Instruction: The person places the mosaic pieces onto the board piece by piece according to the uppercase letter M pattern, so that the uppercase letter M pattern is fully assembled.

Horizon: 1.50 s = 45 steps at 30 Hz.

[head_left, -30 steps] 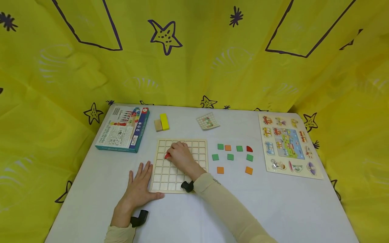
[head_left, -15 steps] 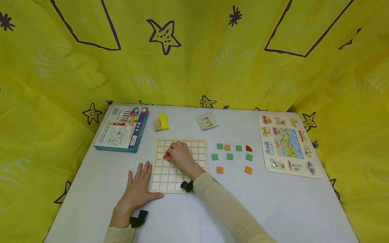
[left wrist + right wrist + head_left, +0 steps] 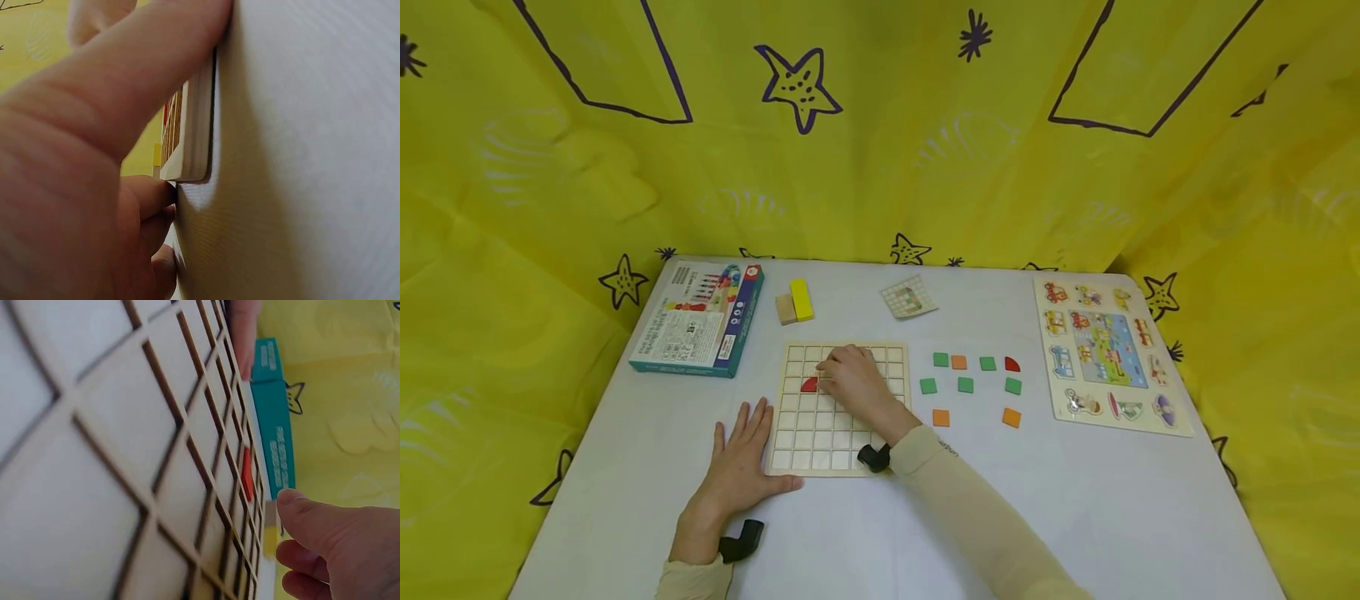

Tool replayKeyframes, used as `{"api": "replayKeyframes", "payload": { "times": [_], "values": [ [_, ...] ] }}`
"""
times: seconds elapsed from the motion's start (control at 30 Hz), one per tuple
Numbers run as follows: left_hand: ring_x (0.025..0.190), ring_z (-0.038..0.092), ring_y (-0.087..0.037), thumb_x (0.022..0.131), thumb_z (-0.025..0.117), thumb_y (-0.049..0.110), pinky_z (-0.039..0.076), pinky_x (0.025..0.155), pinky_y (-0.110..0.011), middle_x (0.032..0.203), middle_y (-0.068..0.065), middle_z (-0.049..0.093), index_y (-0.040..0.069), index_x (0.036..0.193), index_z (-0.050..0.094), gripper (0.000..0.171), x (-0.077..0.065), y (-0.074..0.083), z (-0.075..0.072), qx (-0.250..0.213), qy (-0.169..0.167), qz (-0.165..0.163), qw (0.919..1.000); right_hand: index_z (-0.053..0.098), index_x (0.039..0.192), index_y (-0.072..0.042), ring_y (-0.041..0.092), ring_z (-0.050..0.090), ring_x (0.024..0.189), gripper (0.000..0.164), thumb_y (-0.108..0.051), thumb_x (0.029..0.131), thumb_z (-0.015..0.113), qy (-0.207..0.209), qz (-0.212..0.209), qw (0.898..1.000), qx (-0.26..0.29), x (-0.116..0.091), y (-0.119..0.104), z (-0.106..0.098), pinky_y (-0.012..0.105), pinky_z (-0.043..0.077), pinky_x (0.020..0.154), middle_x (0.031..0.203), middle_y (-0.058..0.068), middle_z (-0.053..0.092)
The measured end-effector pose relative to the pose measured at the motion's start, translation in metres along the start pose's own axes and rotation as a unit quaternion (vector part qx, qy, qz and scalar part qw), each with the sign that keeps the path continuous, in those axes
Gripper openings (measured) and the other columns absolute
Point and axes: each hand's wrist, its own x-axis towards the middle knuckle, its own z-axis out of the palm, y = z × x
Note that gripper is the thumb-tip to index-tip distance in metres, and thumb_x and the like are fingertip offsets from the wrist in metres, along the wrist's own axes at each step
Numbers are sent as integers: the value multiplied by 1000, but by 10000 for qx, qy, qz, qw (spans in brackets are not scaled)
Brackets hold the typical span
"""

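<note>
A wooden grid board lies flat on the white table, with one red quarter-circle tile in a square on its left side. My right hand is over the board just right of that tile, its loosely bent fingers holding nothing. In the right wrist view a gap shows between the thumb and the red tile. My left hand lies spread at the board's lower left corner, fingers along the left side, thumb along the near edge. The left wrist view shows the board's corner between thumb and fingers.
Right of the board are several green tiles, several orange tiles and a red quarter-circle tile. Behind it lie a patterned grid card and yellow and plain blocks. A box is left, a picture puzzle right.
My right hand has let go of the red quarter-circle tile and drawn slightly right, leaving it on the board. The left hand stays in place. The head view has shifted slightly.
</note>
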Motion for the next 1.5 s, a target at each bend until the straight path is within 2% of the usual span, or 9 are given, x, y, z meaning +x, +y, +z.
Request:
{"api": "replayKeyframes", "payload": {
  "times": [0.2,0.5,0.73,1.0,1.5],
  "values": [
    [146,0,-39,63,80,65,-7,107,-66,160,-18,15,-4,152,23,127,1,2,0,-60,24,-8,10000,72,115,-11,23,55,107,28,-27,92,70,307,212,9990,265,-16,36,-20,45,38,99,111,3,65],
    [145,2,-40,63,82,63,-6,107,-66,159,-20,16,-6,151,24,126,-2,3,-2,-93,95,26,9999,71,115,-5,28,54,105,28,-20,91,71,577,933,9937,236,-52,97,-46,49,38,96,108,8,65],
    [146,0,-39,63,81,65,-7,108,-66,160,-18,15,-4,152,23,127,-1,2,-1,-63,19,-31,10000,72,112,-3,32,55,101,29,-19,87,76,707,1430,9871,110,-82,130,-53,51,41,90,104,10,65],
    [146,0,-40,63,82,61,-7,107,-67,159,-20,15,-5,152,23,126,-1,4,-1,-63,22,-26,10000,72,113,-2,33,53,102,32,-23,89,75,483,1645,9851,104,-96,141,-55,51,40,91,105,12,64],
    [146,-2,-37,63,79,67,-9,108,-64,160,-17,13,-3,153,21,128,-1,0,2,-81,5,-24,10000,72,113,-6,32,53,101,33,-27,87,76,305,1692,9851,23,-95,143,-48,51,41,90,105,11,62]
  ]
}}
